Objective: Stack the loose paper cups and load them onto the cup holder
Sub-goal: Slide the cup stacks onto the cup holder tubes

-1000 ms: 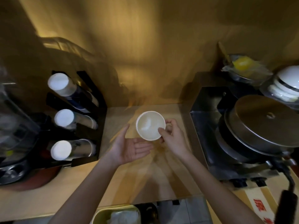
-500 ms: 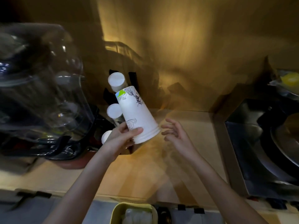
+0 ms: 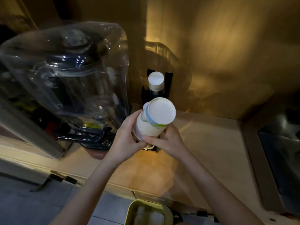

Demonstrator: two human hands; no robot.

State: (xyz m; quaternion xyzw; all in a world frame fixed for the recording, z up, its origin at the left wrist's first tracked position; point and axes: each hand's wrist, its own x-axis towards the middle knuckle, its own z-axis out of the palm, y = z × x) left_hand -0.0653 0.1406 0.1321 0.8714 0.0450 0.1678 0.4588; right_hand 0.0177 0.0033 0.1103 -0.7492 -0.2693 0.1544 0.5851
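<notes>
Warm yellow light falls on the wall and on the pale wooden desk [image 3: 211,143] in front of you. You hold a white paper cup [image 3: 154,119] upside down, with its flat bottom facing up toward you. It has a blue band and a green patch near the bottom. Your left hand [image 3: 125,140] wraps around the left side of the cup, and your right hand [image 3: 167,140] presses on its lower right side, so both hands have a closed grip on it. The cup sits right over the front part of the black cup holder [image 3: 168,82], which stands on the desk by the wall. Another white cup stack [image 3: 156,80] sticks out of the holder just behind your cup. A big clear blender cover [image 3: 65,70] stands to the left. A yellow bin [image 3: 131,211] is down below the desk edge.
</notes>
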